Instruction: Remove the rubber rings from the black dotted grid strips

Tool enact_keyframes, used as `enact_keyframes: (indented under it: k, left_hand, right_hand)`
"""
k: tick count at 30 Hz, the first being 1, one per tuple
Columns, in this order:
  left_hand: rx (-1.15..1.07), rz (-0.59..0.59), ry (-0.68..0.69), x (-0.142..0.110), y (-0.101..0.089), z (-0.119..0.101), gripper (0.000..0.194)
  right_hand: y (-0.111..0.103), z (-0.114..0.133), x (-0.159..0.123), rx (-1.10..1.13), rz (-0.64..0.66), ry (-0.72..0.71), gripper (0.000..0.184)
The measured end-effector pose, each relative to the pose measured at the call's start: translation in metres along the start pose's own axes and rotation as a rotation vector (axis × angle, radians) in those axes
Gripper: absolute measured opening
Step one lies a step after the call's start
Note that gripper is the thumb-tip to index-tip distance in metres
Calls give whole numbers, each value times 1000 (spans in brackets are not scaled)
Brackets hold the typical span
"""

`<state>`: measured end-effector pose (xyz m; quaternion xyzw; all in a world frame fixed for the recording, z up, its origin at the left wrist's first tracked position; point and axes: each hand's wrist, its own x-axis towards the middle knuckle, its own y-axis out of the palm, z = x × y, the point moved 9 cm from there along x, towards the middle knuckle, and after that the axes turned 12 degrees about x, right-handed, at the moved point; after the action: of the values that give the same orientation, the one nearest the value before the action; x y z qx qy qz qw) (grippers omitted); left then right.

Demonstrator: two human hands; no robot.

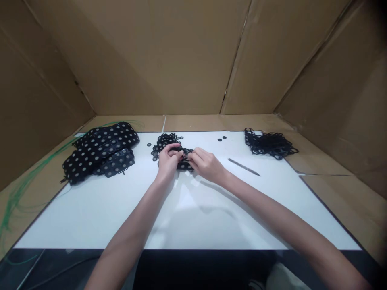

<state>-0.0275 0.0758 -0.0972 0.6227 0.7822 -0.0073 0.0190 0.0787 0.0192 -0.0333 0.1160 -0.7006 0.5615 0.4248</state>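
Both of my hands meet over a black perforated rubber sheet (184, 163) near the middle of the white work mat (187, 217). My left hand (168, 160) curls its fingers onto the sheet's left part. My right hand (204, 163) pinches its right part. Just behind the hands lies a small heap of loose black rings (165, 141).
A stack of black sheets with round holes (101, 151) lies at the left. A tangle of black leftover webbing (269, 144) sits at the back right. A thin metal tool (244, 167) and two small black discs (221, 139) lie to the right. Cardboard walls enclose the space; green cords (18, 193) trail left.
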Motion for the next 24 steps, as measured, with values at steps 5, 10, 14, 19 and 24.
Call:
enact_keyframes:
  k: [5,10,14,19,24]
  left_hand:
    - [-74,-97,14,-3,-3,-3,36]
    - [-80,-200,90,-6,-8,-5,30]
    - [-119,-295,-22,-6,-21,3,25]
    - [-168,-189,-125,-6,-15,4,27]
    - [-180,-133,-153,-7,-10,7,33]
  right_hand:
    - [-13,-9,-1,170,-152,140,5]
    - [-27,-12,-9,291,-361,216,9]
    - [-43,-26,-15,428,-544,387,12]
    - [-9,-66,-24,834,-404,849,16]
    - [13,-71,-27,960,-244,904,12]
